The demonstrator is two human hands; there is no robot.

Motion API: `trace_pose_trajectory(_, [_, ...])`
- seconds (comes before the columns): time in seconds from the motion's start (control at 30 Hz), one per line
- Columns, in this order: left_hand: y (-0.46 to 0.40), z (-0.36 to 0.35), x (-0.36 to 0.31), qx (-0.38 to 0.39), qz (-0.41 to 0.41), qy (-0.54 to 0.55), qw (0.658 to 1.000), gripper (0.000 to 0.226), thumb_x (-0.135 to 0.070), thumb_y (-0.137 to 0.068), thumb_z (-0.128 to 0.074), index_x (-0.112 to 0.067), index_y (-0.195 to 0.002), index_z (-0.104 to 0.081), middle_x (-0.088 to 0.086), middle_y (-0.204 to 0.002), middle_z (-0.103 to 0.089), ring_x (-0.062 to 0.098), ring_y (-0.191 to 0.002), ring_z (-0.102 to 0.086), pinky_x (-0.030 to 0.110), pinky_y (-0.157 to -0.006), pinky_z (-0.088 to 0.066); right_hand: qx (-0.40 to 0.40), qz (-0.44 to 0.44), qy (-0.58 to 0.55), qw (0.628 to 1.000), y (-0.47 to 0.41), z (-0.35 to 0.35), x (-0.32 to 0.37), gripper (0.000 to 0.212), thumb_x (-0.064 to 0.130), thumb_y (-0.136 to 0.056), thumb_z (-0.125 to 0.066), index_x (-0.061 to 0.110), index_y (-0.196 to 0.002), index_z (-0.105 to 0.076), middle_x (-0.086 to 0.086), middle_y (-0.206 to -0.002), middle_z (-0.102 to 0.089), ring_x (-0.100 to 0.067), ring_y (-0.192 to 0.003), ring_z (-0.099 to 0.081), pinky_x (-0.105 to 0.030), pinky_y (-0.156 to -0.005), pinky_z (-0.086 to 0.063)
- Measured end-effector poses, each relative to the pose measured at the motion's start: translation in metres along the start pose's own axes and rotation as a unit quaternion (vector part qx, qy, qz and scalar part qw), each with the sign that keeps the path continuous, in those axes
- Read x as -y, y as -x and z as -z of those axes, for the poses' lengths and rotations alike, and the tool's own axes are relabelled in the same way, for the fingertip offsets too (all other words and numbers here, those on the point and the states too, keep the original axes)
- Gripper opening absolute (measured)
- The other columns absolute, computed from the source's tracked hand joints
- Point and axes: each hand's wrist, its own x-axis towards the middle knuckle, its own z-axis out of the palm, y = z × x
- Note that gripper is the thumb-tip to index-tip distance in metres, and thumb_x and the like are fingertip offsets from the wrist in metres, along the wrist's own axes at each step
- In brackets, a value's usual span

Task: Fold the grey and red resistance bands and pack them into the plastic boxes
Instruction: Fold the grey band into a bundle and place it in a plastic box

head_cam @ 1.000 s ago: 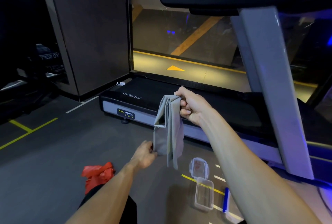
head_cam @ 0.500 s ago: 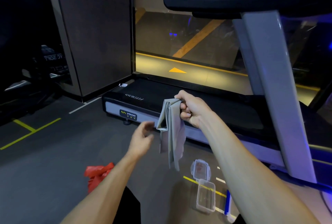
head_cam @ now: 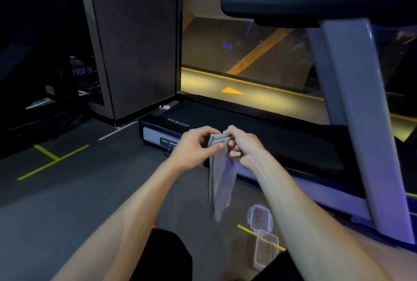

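Dark grey gym floor with yellow tape lines; a treadmill borders the far side. Both hands, left and right, pinch the folded grey resistance band's top edge in their fingers, above the open plastic box and its lid.

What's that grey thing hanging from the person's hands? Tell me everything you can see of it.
The grey band is a flat, thin, stretchy-looking strip, folded into several layers. Its top fold is gripped by the right hand, and the left hand pinches it there too. The rest hangs straight down in the air in front of the treadmill, its lower end dangling above the floor, left of the clear box, touching neither.
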Motion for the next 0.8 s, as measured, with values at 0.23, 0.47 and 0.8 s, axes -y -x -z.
trace_pose_trajectory(0.23, [-0.026, -0.020, 0.038, -0.042, 0.012, -0.062, 0.997, 0.018, -0.022, -0.088, -0.070, -0.029, -0.103, -0.076, -0.012, -0.089, -0.077, 0.013, -0.085, -0.073, 0.043, -0.080, -0.058, 0.043, -0.040, 0.003, 0.998, -0.049, 0.011, -0.017, 0.020, 0.025, -0.089, -0.075, 0.010, -0.081, -0.065, 0.001, -0.054, -0.046, -0.007, -0.043, -0.025, -0.019, -0.036, -0.018])
trace_pose_trajectory(0.47, [-0.051, -0.026, 0.091, -0.012, 0.036, -0.083, 0.996, 0.019, -0.019, -0.089, -0.069, -0.031, -0.101, -0.078, -0.011, -0.089, -0.078, 0.015, -0.083, -0.074, 0.046, -0.079, -0.059, 0.171, -0.068, 0.009, 0.983, -0.109, 0.040, -0.061, 0.044, 0.056, -0.081, -0.076, 0.020, -0.100, -0.062, 0.002, -0.063, -0.045, -0.009, -0.050, -0.029, -0.024, -0.051, -0.021])
trace_pose_trajectory(0.8, [-0.090, -0.017, 0.135, -0.051, 0.101, -0.032, 0.993, 0.017, -0.016, -0.091, -0.072, -0.031, -0.094, -0.078, -0.014, -0.087, -0.078, -0.001, -0.081, -0.070, 0.026, -0.079, -0.052, 0.188, -0.052, 0.057, 0.979, -0.169, 0.056, -0.166, 0.023, 0.033, -0.090, -0.073, 0.024, -0.111, -0.071, 0.006, -0.100, -0.068, -0.010, -0.093, -0.062, -0.031, -0.087, -0.050])
